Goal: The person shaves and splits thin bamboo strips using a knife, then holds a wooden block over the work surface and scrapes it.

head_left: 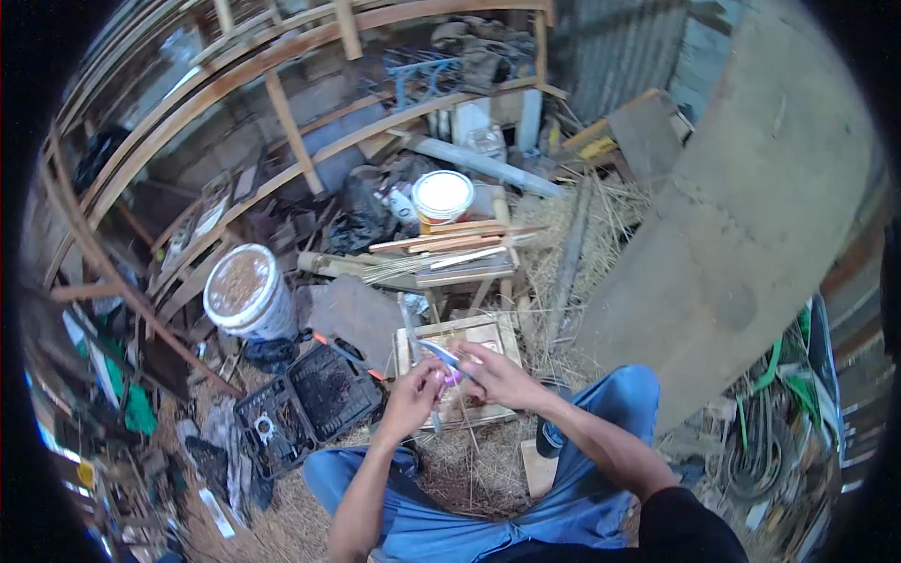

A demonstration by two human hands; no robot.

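In front of my knees, both hands meet over a low wooden stand. My right hand is closed around a slim blue tool with a pale edge, which points up and left; its exact kind is blurred. My left hand has its fingers pinched beside a small pink-purple piece, whose kind I cannot make out. The piece sits between the two hands, close to the tool. A long grey strip lies along the stand's left side.
Left of the stand lies an opened black tool case. A white bucket of brown material stands behind it. Wooden strips rest on a small bench ahead, beside a lidded tub. A large grey sheet leans at right.
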